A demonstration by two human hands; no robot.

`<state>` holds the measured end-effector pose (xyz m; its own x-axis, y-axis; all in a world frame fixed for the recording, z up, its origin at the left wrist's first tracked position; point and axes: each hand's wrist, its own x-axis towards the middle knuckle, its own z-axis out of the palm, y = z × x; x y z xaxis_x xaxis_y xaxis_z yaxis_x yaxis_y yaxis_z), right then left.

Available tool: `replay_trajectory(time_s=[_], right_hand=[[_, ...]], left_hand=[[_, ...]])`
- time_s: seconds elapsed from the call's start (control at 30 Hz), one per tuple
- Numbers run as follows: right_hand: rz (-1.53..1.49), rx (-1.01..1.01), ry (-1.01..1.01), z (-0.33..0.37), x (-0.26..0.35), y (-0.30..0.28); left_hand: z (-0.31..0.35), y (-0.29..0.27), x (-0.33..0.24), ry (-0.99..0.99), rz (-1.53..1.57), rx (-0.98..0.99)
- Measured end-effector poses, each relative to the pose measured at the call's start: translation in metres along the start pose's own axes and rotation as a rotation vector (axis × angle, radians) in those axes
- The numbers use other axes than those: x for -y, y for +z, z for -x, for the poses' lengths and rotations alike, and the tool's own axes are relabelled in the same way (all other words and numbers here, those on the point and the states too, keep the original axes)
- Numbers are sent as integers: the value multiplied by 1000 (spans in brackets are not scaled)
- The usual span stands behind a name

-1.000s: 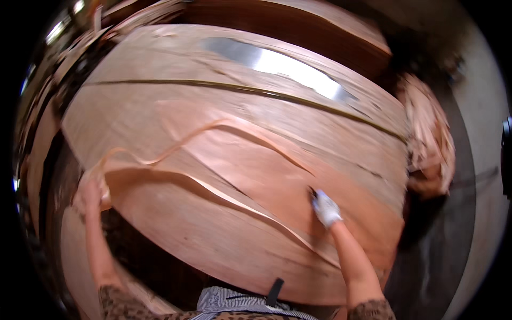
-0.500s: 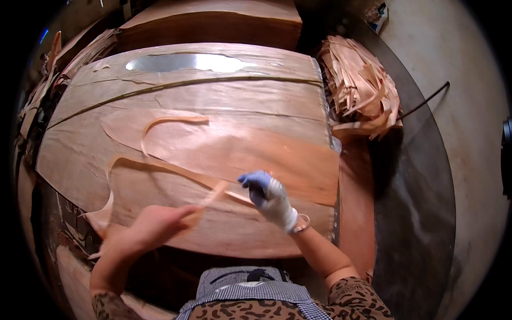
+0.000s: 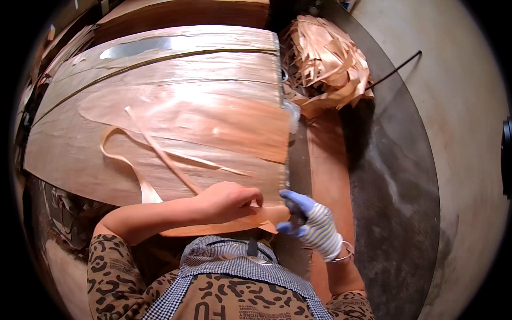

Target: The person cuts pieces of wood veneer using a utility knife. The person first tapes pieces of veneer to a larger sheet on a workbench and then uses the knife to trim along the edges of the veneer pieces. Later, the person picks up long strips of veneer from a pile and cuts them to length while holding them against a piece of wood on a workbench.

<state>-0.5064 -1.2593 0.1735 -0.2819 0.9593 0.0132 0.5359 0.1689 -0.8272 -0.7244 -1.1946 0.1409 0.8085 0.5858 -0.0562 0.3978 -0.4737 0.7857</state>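
Observation:
My bare left hand (image 3: 229, 202) is closed near the front edge of the work surface, on an orange-tan wood veneer strip (image 3: 224, 228) that lies along this edge. My right hand (image 3: 314, 224), in a blue and white striped glove, is just off the strip's right end. Its thumb and fingers are apart, and I see nothing held in them. A narrow veneer offcut (image 3: 160, 151) slants from beside my left hand toward the far left. Behind it lies a curled offcut (image 3: 127, 160). Farther back, a darker orange veneer sheet (image 3: 240, 122) rests flat on the pale stack (image 3: 58, 138).
A thin dark rod (image 3: 160, 63) crosses the stack's far part, near a shiny metal plate (image 3: 136, 48). To the right sit a heap of veneer scraps (image 3: 328, 58) and a long plank-like strip (image 3: 330, 176). Another veneer stack (image 3: 181, 15) stands at the back.
My left hand has moved right across the front edge, and my right hand has moved right and nearer to me. The offcuts have shifted on the stack. The whole view has swung to the right.

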Motion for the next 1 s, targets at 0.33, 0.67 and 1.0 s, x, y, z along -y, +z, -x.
replay_trajectory(time_s=[0.33, 0.67, 1.0], right_hand=[[107, -370, 8, 85, -127, -138], [25, -456, -113, 6, -241, -206], [175, -740, -161, -91, -312, -357]], left_hand=[[-177, 119, -62, 61, 221, -144], [-264, 143, -52, -100, 550, -45], [-329, 161, 12, -251, 53, -251]])
